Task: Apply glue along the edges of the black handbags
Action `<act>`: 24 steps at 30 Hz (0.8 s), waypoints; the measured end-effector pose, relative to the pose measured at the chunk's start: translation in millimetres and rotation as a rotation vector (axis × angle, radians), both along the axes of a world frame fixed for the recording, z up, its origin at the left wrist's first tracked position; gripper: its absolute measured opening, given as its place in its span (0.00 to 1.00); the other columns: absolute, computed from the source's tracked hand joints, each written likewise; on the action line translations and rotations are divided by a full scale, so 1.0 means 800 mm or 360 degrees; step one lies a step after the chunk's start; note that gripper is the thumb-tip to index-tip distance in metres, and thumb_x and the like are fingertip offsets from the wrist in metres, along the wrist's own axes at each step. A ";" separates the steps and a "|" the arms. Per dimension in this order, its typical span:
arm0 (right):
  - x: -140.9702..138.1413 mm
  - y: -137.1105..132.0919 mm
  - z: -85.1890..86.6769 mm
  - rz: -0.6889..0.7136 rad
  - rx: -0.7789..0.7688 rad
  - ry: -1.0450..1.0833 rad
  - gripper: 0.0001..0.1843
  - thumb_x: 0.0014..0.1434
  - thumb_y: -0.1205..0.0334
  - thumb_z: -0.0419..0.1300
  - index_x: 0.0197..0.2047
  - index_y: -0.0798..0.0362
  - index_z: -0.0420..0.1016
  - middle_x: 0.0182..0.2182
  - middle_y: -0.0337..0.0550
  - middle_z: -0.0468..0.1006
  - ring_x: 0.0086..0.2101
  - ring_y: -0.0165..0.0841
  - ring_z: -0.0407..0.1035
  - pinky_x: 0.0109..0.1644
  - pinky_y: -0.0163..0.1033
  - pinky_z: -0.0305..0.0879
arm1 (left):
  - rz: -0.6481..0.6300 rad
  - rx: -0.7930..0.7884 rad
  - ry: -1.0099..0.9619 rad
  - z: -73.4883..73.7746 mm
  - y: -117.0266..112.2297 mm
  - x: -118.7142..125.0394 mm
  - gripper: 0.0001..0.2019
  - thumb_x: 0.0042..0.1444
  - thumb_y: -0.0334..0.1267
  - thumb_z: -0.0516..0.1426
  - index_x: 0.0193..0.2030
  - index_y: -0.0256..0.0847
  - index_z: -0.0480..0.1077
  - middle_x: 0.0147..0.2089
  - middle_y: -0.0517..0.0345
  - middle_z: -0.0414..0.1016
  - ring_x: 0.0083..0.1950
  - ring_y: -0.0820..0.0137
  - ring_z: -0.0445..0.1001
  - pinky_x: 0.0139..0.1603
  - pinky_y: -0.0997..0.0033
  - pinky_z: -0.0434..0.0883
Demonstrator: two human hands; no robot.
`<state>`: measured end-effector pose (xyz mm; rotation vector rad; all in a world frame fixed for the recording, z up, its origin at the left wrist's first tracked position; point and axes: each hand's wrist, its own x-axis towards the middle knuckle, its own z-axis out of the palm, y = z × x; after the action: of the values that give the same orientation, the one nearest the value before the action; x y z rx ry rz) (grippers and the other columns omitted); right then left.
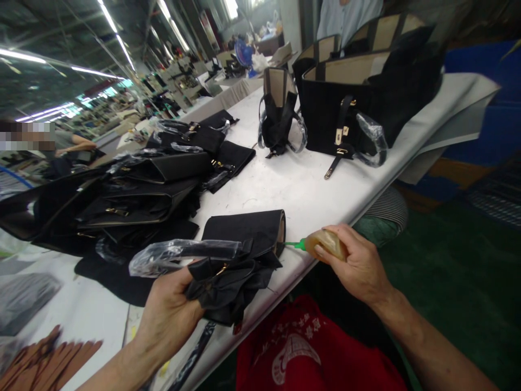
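My left hand (173, 312) is closed on the gathered black lining and fabric of a handbag (244, 231), which lies on the white table near its front edge. A plastic-wrapped handle (183, 255) stretches over that hand. In my right hand (358, 263) is a soft amber squeeze bottle (325, 245) with a green nozzle. Its thin tip points left and meets the open edge of the bag, where a beige inside layer shows; whether it touches cannot be told. The fingers of my left hand are partly hidden by the fabric.
Black bag parts (142, 195) are piled on the left. Finished-looking black bags (334, 108) stand at the back right of the white table (268, 184). Brown strips (52, 358) lie at the lower left. A person (77, 144) sits at far left; another person's shirt (350, 19) shows behind the bags.
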<state>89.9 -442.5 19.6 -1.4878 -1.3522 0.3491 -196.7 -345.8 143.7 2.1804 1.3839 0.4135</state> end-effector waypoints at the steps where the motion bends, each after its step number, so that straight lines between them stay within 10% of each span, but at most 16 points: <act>1: 0.001 0.000 0.000 -0.0060 0.0036 0.0009 0.07 0.66 0.61 0.62 0.47 0.51 0.71 0.38 0.40 0.74 0.38 0.35 0.70 0.43 0.38 0.63 | 0.0000 -0.0002 0.0007 -0.001 0.001 -0.002 0.10 0.48 0.40 0.61 0.31 0.34 0.80 0.29 0.60 0.78 0.33 0.65 0.77 0.35 0.74 0.74; 24: -0.009 -0.014 0.025 0.0274 -0.0249 0.0283 0.07 0.65 0.58 0.62 0.46 0.47 0.73 0.36 0.34 0.76 0.34 0.33 0.71 0.39 0.36 0.64 | -0.0177 0.0306 -0.0105 0.000 -0.005 0.005 0.10 0.53 0.32 0.59 0.40 0.36 0.81 0.33 0.61 0.80 0.34 0.70 0.77 0.38 0.78 0.73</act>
<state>82.9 -453.8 39.3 -1.4330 -1.3364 0.6948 -192.4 -349.7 144.1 2.3617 1.2248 0.5925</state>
